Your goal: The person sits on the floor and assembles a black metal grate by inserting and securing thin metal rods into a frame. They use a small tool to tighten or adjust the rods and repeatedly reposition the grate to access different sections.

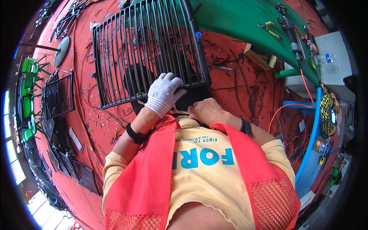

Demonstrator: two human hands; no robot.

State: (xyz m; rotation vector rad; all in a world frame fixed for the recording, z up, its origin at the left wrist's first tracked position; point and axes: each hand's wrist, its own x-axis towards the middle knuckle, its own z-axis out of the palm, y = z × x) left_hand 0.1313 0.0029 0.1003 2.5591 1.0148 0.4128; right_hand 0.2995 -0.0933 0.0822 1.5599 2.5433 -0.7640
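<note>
A black slatted frame (115,57) with a thick side rail leans in front of me, its near edge at my lap. My left hand (164,93), in a white-and-grey ribbed glove, lies over that near rail with its fingers curled round it. Just right of it and closer to my body, my bare right hand (207,110) is closed, fingertips pressed together. A thin pale strip (180,112) runs from its fingers toward the left wrist; its full length is hidden. A small blue piece (198,35) sits on the frame's right rail.
At the upper right is a green table (230,17) with yellow-handled pliers (271,31) and a power tool (293,44) on an orange hose (306,86). An open cardboard box (258,57) stands below it. Scraps litter the red floor (86,126); more black racks (57,96) lie left.
</note>
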